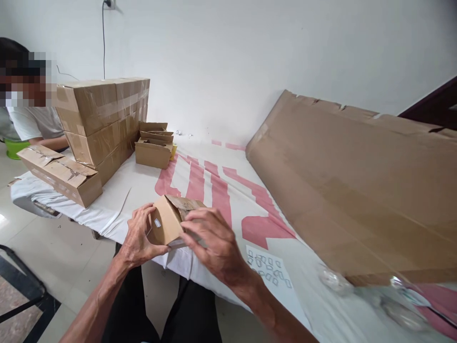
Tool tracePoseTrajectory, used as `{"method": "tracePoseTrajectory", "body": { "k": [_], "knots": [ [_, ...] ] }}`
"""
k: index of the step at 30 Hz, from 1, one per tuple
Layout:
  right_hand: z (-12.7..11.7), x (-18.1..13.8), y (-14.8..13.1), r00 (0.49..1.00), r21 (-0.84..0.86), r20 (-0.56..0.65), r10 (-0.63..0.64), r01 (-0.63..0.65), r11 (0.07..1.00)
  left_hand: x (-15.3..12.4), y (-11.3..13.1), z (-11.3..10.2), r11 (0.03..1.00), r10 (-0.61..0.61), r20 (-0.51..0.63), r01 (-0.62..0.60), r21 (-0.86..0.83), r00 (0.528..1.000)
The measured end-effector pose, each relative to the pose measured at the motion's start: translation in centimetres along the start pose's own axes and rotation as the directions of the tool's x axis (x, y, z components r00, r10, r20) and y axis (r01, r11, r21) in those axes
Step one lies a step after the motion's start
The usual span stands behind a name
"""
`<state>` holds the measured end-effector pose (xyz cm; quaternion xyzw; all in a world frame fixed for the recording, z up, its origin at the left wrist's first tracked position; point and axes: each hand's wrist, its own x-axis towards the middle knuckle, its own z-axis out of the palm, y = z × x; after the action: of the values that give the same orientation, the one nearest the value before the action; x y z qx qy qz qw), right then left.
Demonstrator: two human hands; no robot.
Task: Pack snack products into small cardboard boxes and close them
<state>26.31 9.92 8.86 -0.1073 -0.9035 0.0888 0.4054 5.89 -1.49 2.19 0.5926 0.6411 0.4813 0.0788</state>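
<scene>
A small brown cardboard box [164, 225] is tilted above the near edge of the table, with a small white label [157, 222] on its end face. My left hand [139, 233] grips the box from the left, thumb below and fingers over the top edge. At the right side of the box, my right hand [214, 243] has its curled fingers and thumb closed about the box edge; it is slightly blurred and hides part of the box. A white sheet of small outlined labels [271, 271] lies near my right forearm.
Taped cartons [96, 114] are stacked at the left, beside a long box [64, 174] and open-topped boxes [153, 152]. A large cardboard sheet [357, 200] leans at the right. Clear plastic bundles [335, 278] lie below it. Another person [32, 119] sits behind the cartons.
</scene>
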Motion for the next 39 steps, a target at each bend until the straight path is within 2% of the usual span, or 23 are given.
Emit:
{"method": "tracePoseTrajectory", "body": {
  "k": [3,6,11,16,21,24,27,30,32,33,35,37,39],
  "knots": [
    [0.7,2.0,-1.4,0.969,-0.129,0.206,-0.134,0.162,0.978,0.3,0.8,0.7,0.999,0.014,-0.027,-0.013,0.040,1.000],
    [1.5,3.1,-1.3,0.932,-0.273,0.327,-0.158,0.253,0.928,0.6,1.7,1.0,0.998,-0.005,-0.021,0.006,0.055,1.000],
    [1.8,4.1,-1.3,0.888,-0.360,0.428,-0.168,0.338,0.870,1.1,3.0,0.9,0.999,-0.011,0.028,0.009,0.053,1.000],
    [1.5,5.0,-2.1,0.830,-0.373,0.535,-0.158,0.401,0.837,1.5,3.3,0.7,0.997,0.008,0.038,-0.011,0.083,0.999],
    [1.0,5.4,-2.0,0.818,-0.363,0.544,-0.186,0.430,0.827,1.7,3.6,0.7,0.993,0.036,0.037,-0.040,0.107,0.999],
    [1.0,5.2,-1.4,0.844,-0.356,0.500,-0.195,0.406,0.842,1.8,4.1,0.7,0.992,0.039,0.054,-0.045,0.114,0.998],
    [1.1,5.0,-0.7,0.888,-0.286,0.420,-0.186,0.324,0.902,1.8,4.3,0.9,0.990,0.039,0.063,-0.047,0.129,0.997],
    [0.1,5.0,-0.4,0.965,-0.038,0.231,-0.122,0.134,0.990,1.9,4.1,0.8,0.987,0.044,0.076,-0.055,0.152,0.996],
    [-1.5,4.7,-0.4,0.998,0.193,0.066,0.016,-0.029,0.981,1.9,3.6,0.3,0.985,0.053,0.085,-0.065,0.157,0.995],
    [-2.6,4.3,-0.3,0.994,0.292,-0.007,0.109,-0.102,0.951,1.8,3.1,-0.2,0.986,0.067,0.082,-0.078,0.150,0.994],
    [-4.9,2.8,0.6,0.949,0.408,-0.121,0.292,-0.221,0.886,1.3,1.8,-1.4,0.987,0.098,0.065,-0.106,0.121,0.993],
    [-7.0,-0.2,2.3,0.870,0.417,-0.228,0.437,-0.318,0.852,0.9,0.0,-2.7,0.991,0.090,0.057,-0.095,0.092,0.994],
    [-8.7,-4.6,4.8,0.780,0.357,-0.325,0.534,-0.422,0.833,0.8,-2.2,-3.8,0.993,0.014,0.066,-0.022,0.114,0.998]
  ]
}}
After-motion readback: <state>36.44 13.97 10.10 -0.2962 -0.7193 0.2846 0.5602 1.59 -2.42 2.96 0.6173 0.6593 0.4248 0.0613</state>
